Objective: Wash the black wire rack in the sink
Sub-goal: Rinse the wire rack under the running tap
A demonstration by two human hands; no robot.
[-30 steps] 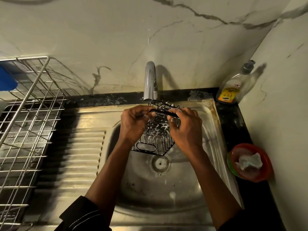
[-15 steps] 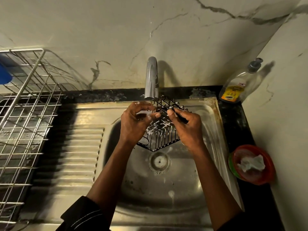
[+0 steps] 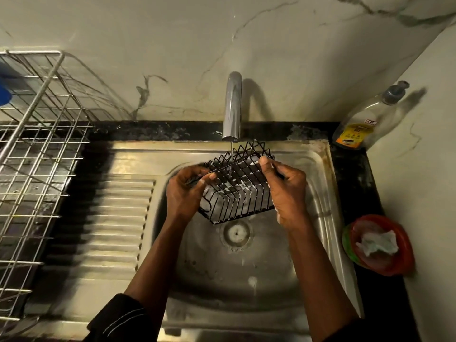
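Black wire rack [image 3: 235, 186]: coated metal wire, glossy wet, soap-flecked. Sink [image 3: 246, 267]: brushed stainless steel, ribbed drainboard. Faucet [image 3: 232, 107]: polished chrome. Drying rack [image 3: 37, 149]: bare bright wire. Bottle [image 3: 362, 124]: clear plastic. Wall [image 3: 172, 45]: veined marble, smooth.

Between the fingers [image 3: 265, 162] a black wire rack [image 3: 237, 186] flecked white, the steel-grey sink [image 3: 318, 183] beneath them, and beyond them a red bowl [image 3: 385, 265] and a yellow-labelled bottle [image 3: 357, 134].
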